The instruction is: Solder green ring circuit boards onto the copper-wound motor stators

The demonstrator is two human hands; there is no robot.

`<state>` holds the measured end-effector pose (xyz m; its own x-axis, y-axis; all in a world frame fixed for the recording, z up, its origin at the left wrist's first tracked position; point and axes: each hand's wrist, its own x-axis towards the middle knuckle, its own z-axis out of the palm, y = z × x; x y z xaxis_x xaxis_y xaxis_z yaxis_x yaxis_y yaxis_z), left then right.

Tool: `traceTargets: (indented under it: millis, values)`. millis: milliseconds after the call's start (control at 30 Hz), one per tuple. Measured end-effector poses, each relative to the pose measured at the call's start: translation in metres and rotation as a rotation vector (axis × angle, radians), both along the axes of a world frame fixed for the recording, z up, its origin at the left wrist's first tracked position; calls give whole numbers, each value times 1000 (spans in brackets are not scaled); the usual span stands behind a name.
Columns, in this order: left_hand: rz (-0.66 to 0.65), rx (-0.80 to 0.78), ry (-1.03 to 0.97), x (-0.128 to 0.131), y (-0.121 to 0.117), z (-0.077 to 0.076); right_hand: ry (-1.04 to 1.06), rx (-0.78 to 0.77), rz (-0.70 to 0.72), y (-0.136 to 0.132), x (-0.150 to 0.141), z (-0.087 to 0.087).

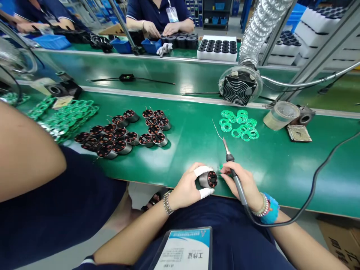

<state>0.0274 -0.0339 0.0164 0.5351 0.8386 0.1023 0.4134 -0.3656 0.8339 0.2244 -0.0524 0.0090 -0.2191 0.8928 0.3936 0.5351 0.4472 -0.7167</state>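
White coverings wrap two digits of my left hand [189, 184], which grips a round metal motor stator [204, 180] by its sides. The stator's open end, with copper windings, faces right. My right hand [244, 182] holds a soldering iron [238, 185], its tip pointing up and away over the bench. Between the fingertips of the same hand is a small green circuit board [221, 168], close to the stator but apart from it. A thin strand of solder wire [217, 128] lies by the iron's tip. Loose green ring-shaped boards [241, 125] lie beyond my right hand.
Several wound stators [119, 133] stand on the green bench [188, 138] at left, beside stacked green boards [70, 118]. A fan with a duct [238, 90] hangs at the back. A cup [281, 114] and a sponge tray [298, 133] sit right. The iron's cable [312, 191] loops rightward. Co-workers sit nearby.
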Motion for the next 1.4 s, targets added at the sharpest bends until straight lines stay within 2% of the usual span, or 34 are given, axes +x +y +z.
traceTargets:
  millis: [167,367,600,733,1000,1400]
  values:
    - [41,39,20,3,-2,-2,-26,-26,25,-7,-2,-4]
    - [16,56,9,-1,17,-9,11,-53,-149,-7,26,-2]
    - [-2,73,25,3,26,-13,17,-34,-110,-15,50,5]
    - [5,75,35,3,26,-15,45,-97,-79,-16,51,1]
    - [12,75,51,4,27,-15,83,-123,-22,-15,53,-2]
    - [31,86,42,4,27,-16,79,-141,-24,-15,52,-3]
